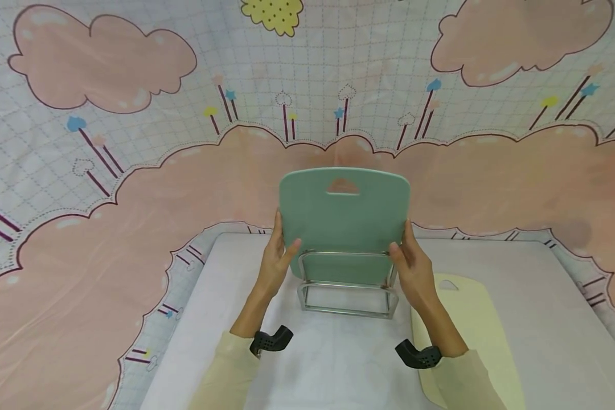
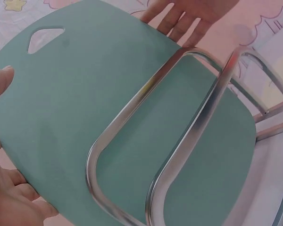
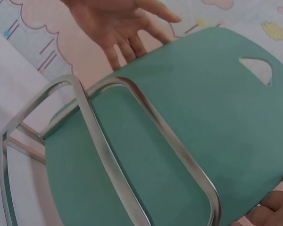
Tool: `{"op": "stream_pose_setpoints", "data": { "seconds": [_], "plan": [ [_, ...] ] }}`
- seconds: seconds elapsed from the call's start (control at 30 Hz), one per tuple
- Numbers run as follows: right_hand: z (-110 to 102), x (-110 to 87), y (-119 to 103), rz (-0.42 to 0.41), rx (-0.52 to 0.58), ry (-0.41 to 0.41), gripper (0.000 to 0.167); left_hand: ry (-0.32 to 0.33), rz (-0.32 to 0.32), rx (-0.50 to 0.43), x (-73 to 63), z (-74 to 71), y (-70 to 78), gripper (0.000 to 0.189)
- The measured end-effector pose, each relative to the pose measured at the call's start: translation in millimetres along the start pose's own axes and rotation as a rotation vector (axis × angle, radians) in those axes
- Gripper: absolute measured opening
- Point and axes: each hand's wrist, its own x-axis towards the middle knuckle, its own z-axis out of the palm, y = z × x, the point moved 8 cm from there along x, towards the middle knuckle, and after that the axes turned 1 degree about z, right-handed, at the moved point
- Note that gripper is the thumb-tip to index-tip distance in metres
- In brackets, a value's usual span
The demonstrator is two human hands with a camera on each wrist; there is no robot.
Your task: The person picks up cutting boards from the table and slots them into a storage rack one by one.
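A green cutting board [image 1: 343,222] with a cut-out handle at the top stands upright, behind two visible hoops of a silver metal rack [image 1: 346,312]. At the board's left edge is my left hand [image 1: 275,259], thumb toward its front and fingers reaching behind the edge. My right hand [image 1: 414,267] lies along the opposite edge in much the same way. In the right wrist view, the left hand [image 3: 115,26] has its thumb spread and its fingers extended at the edge. Straight fingers of the right hand [image 2: 188,16] touch the board's side in the left wrist view.
A pale yellow cutting board [image 1: 479,330] lies flat on the white table [image 1: 533,296], partly beneath my right forearm. Behind the table hangs a patterned cloth [image 1: 492,182] with clouds. Each wrist wears a black camera mount [image 1: 271,340].
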Motion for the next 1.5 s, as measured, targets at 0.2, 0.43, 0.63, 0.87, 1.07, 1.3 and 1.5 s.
{"op": "stream_pose_setpoints", "data": {
  "seconds": [0.2,0.43,0.63,0.87,1.07,1.3,1.5],
  "plan": [
    [-5.4,0.4,5.1,0.04,0.014,-0.005,0.064,-0.016,-0.022,0.017,2.3,5.6,-1.5,0.075],
    [-10.7,0.6,6.4,0.051,0.035,-0.012,0.065,-0.021,-0.054,0.035,4.7,10.6,-2.6,0.077],
    [-12.0,-1.3,9.5,0.062,0.032,-0.01,0.064,-0.014,-0.045,0.092,5.6,10.3,-3.6,0.079],
    [-12.7,-1.3,11.1,0.069,0.016,-0.016,0.064,-0.013,-0.042,0.11,7.2,9.1,-4.1,0.078],
    [-12.7,-2.3,-16.7,0.069,0.019,-0.037,0.065,-0.024,-0.06,0.135,11.9,8.6,-7.1,0.078],
    [-9.4,4.0,-17.5,0.105,0.035,-0.09,0.071,-0.045,-0.079,0.148,16.6,5.8,-10.7,0.077],
    [-11.7,8.6,-1.9,0.124,0.001,-0.108,0.072,-0.049,-0.086,0.162,22.1,5.1,-22.7,0.078]
  ]
}}
